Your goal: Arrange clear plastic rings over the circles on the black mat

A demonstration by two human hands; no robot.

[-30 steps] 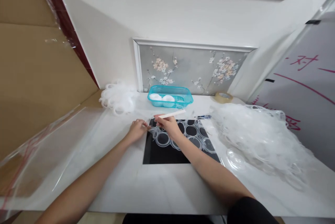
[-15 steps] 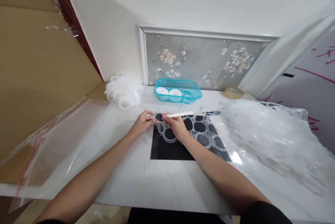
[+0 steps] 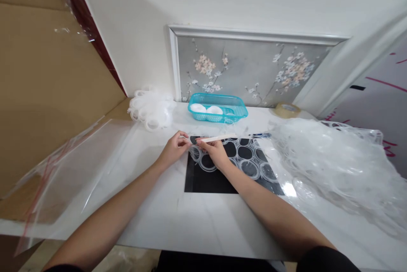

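right hand (image 3: 213,150): pinches a white stick (image 3: 213,138), long axis pointing right
left hand (image 3: 173,150): nips the ring sheet's (image 3: 244,159) left edge, mid-frame on the surface (image 3: 203,225)
nearer: both touching it

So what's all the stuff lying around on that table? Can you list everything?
clear plastic sheet of joined rings: one, transparent, on the black mat under the hands
black mat: one, black, middle of the table
white stick: one, white, in the right hand
turquoise basket: one, at the wall, white round pieces inside
loose ring pile: one heap, whitish, far left
scrap plastic heap: one, clear, right side
tape roll: one, tan, far right by the wall
plastic bag: one, clear, left edge
table: one, white
left hand: pinching the sheet's left edge
right hand: gripping the stick
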